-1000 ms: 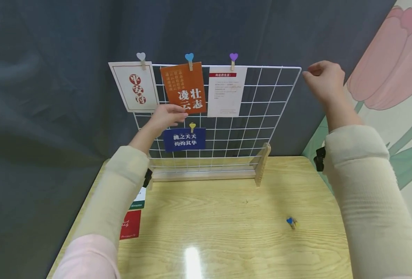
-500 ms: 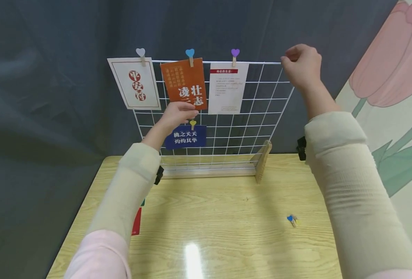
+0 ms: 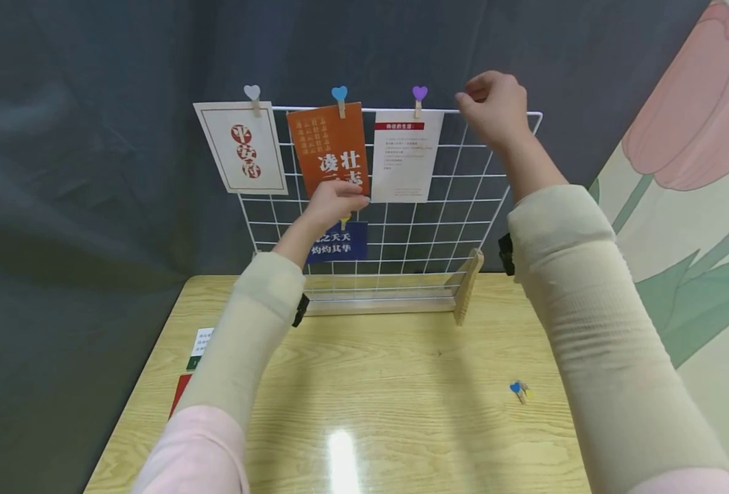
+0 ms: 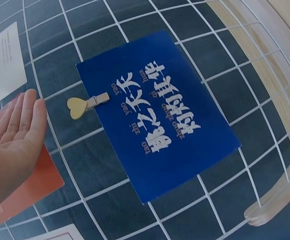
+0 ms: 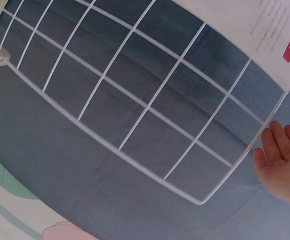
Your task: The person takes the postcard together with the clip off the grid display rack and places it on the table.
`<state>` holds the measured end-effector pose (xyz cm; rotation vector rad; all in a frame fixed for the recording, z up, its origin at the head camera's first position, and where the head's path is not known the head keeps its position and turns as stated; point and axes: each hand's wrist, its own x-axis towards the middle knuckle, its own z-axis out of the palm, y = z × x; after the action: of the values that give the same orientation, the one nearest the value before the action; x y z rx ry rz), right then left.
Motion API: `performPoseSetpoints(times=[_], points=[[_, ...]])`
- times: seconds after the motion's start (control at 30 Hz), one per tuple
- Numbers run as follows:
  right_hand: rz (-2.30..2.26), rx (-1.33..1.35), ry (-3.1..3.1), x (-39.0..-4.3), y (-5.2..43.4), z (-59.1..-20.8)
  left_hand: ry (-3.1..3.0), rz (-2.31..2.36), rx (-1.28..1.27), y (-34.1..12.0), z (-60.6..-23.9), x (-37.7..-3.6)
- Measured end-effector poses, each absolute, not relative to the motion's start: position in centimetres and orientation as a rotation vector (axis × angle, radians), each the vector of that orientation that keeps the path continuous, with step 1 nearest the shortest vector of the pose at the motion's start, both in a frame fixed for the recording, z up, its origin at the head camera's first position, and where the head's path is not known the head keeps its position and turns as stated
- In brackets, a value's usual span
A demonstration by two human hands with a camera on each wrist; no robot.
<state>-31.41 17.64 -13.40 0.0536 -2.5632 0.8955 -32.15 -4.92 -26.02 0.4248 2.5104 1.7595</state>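
Observation:
My left hand (image 3: 335,206) is at the lower edge of the orange card (image 3: 333,140), its fingers extended in the left wrist view and holding nothing; whether they touch the card I cannot tell. Below it a blue card (image 4: 160,112) hangs by a yellow heart clothespin (image 4: 84,105). At the top rail of the white wire grid (image 3: 457,185), my right hand (image 3: 497,110) is loosely bent, with nothing in its fingers. Left of that hand hangs a white card with a red strip (image 3: 406,161), under a purple heart clothespin (image 3: 419,98). A light blue heart clothespin (image 3: 340,99) tops the orange card.
A red-bordered white card (image 3: 244,147) hangs at the grid's left under a white heart clothespin (image 3: 252,97). Wooden feet (image 3: 468,285) support the grid on the table (image 3: 401,384). Loose clothespins (image 3: 519,391) lie right; a green-and-white card (image 3: 200,346) and red card (image 3: 180,391) lie left.
My right hand has moved left along the grid's top, from beyond its right corner toward the purple clothespin. The left hand has shifted right along the orange card's lower edge.

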Motion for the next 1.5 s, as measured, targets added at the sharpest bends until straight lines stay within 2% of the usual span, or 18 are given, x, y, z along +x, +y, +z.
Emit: performPoseSetpoints(times=[0.5,0.6,0.8,0.9,1.03,1.3,1.4,1.5], points=[[0.947,0.069,-2.619,-32.7,15.5,-13.7,2.577,1.715,0.418,-3.3,-26.2,-32.2],[0.997,0.065,-2.603,-35.6,16.2,-14.5,2.597,1.72,0.409,-3.1,-26.2,-32.2],[1.126,0.078,-2.576,-44.2,18.7,-17.1,2.603,1.729,0.373,-2.4,-26.3,-32.4],[1.144,0.075,-2.579,-46.3,18.9,-17.7,2.62,1.72,0.369,-2.1,-26.5,-32.5],[1.186,0.046,-2.575,-44.6,17.7,-17.2,2.646,1.72,0.373,-1.7,-26.7,-32.5],[1.193,-0.076,-2.64,-34.1,12.9,-13.3,2.734,1.706,0.326,-1.2,-26.7,-32.5],[1.208,-0.116,-2.621,-33.4,12.3,-13.1,2.731,1.744,0.297,-1.1,-26.7,-32.4],[1.244,-0.136,-2.588,-35.5,12.8,-13.9,2.763,1.742,0.284,-1.0,-26.8,-32.3]])
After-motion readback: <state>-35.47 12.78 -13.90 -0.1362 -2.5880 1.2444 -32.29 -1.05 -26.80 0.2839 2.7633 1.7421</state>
